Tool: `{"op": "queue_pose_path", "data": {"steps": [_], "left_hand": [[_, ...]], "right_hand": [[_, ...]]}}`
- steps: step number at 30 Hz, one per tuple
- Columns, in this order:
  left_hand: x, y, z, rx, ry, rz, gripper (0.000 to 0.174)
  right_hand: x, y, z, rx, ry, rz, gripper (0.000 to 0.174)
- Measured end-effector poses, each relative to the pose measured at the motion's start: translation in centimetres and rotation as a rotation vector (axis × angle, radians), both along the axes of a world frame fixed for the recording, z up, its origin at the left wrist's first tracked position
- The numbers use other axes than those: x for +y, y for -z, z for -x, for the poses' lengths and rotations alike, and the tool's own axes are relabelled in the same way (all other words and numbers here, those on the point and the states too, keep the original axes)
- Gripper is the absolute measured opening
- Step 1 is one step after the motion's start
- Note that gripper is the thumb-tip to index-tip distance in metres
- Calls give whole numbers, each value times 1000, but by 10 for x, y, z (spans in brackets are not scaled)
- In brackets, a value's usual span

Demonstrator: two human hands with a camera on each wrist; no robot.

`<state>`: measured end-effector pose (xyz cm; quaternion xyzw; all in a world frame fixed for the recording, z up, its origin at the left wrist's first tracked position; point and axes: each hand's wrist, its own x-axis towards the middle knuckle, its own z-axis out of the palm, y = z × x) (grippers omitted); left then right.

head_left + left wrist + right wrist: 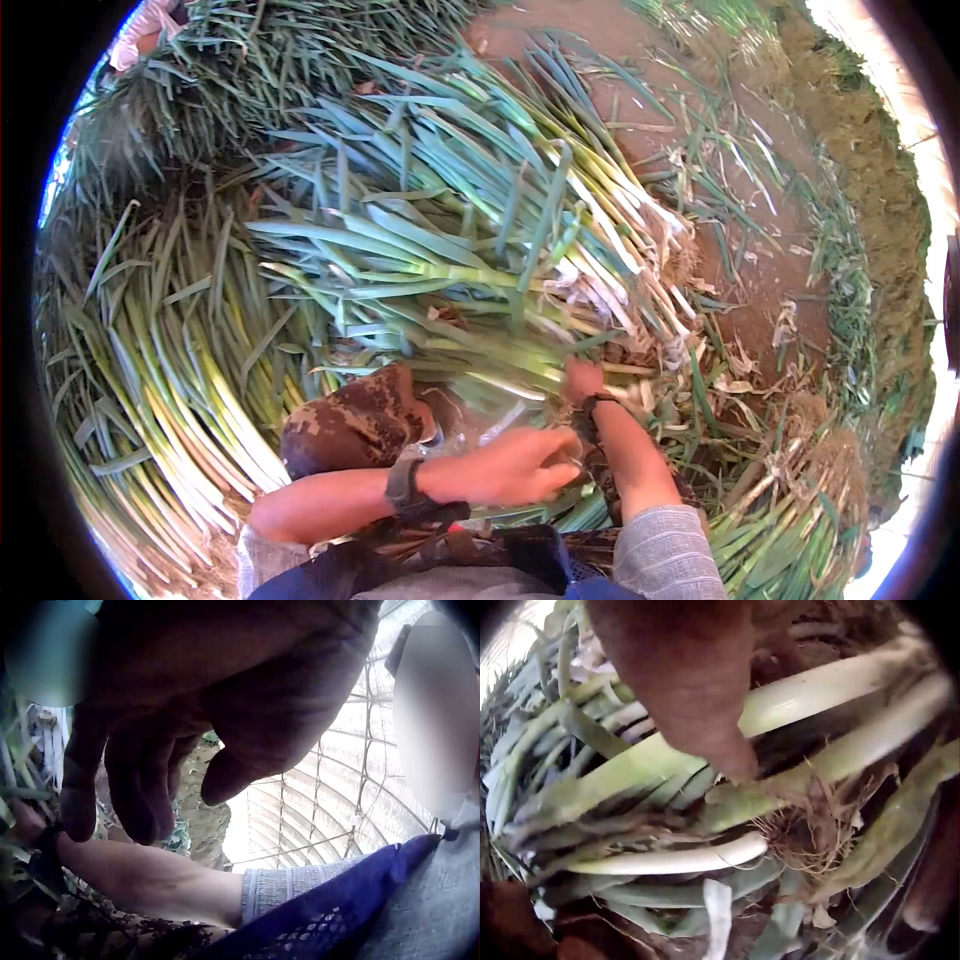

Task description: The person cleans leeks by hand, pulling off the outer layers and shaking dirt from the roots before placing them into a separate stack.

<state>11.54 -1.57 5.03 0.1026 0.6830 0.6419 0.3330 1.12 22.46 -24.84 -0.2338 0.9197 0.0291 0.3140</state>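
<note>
Stalk (810, 695) gripped in right hand (585, 382); left hand (512, 467) loosely curled, empty; ahead of grip, heap (420, 240) seemingly unfinished; leftward, aligned stalks (165, 400).

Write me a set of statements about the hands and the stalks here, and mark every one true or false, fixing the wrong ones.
1. The left hand and the right hand each have a dark band at the wrist. True.
2. The left hand is gripping a thick bundle of stalks. False: its fingers are loosely curled, with nothing seen in them.
3. The right hand's thumb lies across a pale stalk. True.
4. Sleeves cover both arms down to the wrists. False: the forearms are bare, and the grey sleeves end higher up.
5. In the head view, the big central pile has its roots toward the left. False: its roots lie toward the right, its leaves toward the left.
</note>
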Motion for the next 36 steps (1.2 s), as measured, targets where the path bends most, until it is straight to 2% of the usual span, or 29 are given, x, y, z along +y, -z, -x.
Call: {"op": "queue_pose_path", "data": {"steps": [1,3,4,5,6,8,9,10,11,13,14,15,17,19,20,21,23,24,25,27,28,30,33,36], "left_hand": [[2,5,-3,10,27,6,36],[10,24,-8,77,7,65,34],[12,28,-7,56,-17,66,33],[15,30,-6,38,-38,64,33],[17,29,-7,72,-52,67,32],[21,25,-7,73,-21,-3,32],[22,25,-4,53,-12,-58,32],[27,40,-4,110,-4,-62,35],[28,37,-2,141,18,-75,35],[34,28,6,115,-100,-119,41],[42,36,14,163,-221,-44,46],[44,24,23,194,-209,-54,46],[34,-7,46,343,-427,-196,49],[25,-20,58,298,-483,-279,62],[25,-13,64,510,-538,-340,52],[19,-14,62,525,-557,-329,52],[5,-15,55,362,-523,-441,46],[9,7,65,223,-779,-425,37],[-7,4,63,226,-809,-415,37],[-44,-6,68,41,-1095,-650,31],[-59,-11,73,-61,-1181,-768,32],[-78,-10,70,-78,-1209,-818,31],[-93,-4,70,-136,-1206,-873,29],[-99,-5,70,-164,-1194,-875,29]], "right_hand": [[-3,-8,-2,1,0,16,46],[6,-36,0,-83,-76,168,36],[12,-57,1,49,-31,313,33],[13,-106,14,79,-22,282,33],[16,-155,27,118,22,115,29],[69,-219,56,425,-92,251,23],[94,-249,69,520,-4,311,24],[104,-291,69,586,88,323,17],[114,-321,64,804,-8,385,20],[114,-356,51,970,94,402,26],[104,-368,41,855,279,473,26],[83,-377,30,728,454,553,27],[54,-348,25,633,496,702,30],[-10,-335,2,445,652,867,33],[-36,-323,-8,439,523,1013,34],[-59,-311,-16,425,385,1154,37],[-100,-294,-39,504,199,1119,41],[-113,-294,-51,489,245,1083,39],[-112,-280,-60,466,223,1094,39],[-102,-246,-79,47,312,975,36],[-109,-253,-93,35,285,977,36],[-116,-270,-118,-97,355,1157,35],[-130,-270,-120,-88,391,1112,36],[-135,-280,-107,6,213,1054,40]]}}
